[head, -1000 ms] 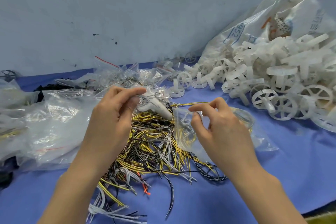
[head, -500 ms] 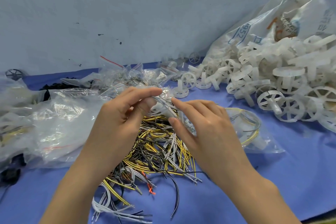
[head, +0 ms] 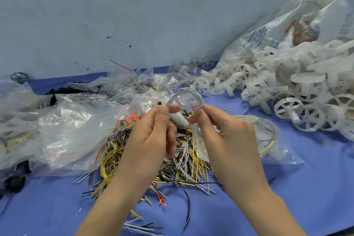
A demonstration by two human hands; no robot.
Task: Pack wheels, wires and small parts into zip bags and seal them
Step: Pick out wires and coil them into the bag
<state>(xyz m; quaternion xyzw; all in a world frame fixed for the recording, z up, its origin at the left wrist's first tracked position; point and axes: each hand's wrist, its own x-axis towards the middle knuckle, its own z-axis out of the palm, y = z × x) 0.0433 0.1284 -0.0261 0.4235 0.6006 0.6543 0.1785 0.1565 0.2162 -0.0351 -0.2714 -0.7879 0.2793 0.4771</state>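
Observation:
A grey-white wire (head: pixel 184 95) is bent into a loop above the wire pile, held between both hands. My left hand (head: pixel 155 132) pinches its left end and also holds a small white part and something with a black tip. My right hand (head: pixel 226 136) pinches the right end of the loop. Beneath the hands lies a tangled pile of yellow, black and white wires (head: pixel 149 161). A clear zip bag (head: pixel 268 145) with a coiled yellow wire and white parts inside lies on the blue cloth right of my right hand, its mouth hidden behind the hand.
White plastic wheels (head: pixel 291 90) spill from a large white sack (head: pixel 283 25) at the right. Several clear bags (head: pixel 63 132) and small red-striped zip bags (head: pixel 134 82) lie at the left and back. A grey wall stands behind. Bare blue cloth (head: pixel 306 188) shows at the front right.
Both hands have risen and come together; a grey-white wire is now curled into a loop between them. The right hand has let go of the zip bag's mouth.

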